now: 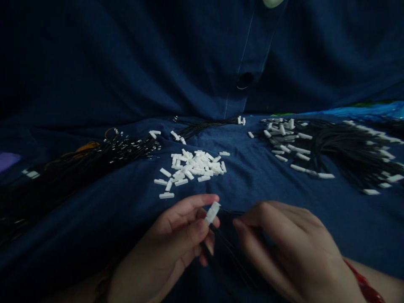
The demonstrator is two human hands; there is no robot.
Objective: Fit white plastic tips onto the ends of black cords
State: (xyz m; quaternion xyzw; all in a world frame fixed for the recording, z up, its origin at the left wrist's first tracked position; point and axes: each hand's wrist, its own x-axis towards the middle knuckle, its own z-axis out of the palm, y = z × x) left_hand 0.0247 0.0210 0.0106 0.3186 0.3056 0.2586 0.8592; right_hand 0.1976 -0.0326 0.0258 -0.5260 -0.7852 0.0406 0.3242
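Between the thumb and fingers of my left hand (176, 244) is a white plastic connector housing (212, 213), tilted, with thin black wires (232, 248) trailing down from it. Just to its right, my right hand (284, 244) pinches a thin black wire (229, 210) whose other end meets the upper part of the housing. The fingertips of the right hand are partly hidden behind its knuckles. Beyond both hands lies a loose pile of small white connector housings (198, 164) on dark blue cloth (240, 185).
At left spreads a bundle of black wires (78, 168) with shiny metal tips. A heap of black cables with white connectors (334, 147) lies at right. Behind the pile rest a few more wires (208, 123). A purple item (9, 161) shows at the left edge, blue plastic (372, 110) at the right.
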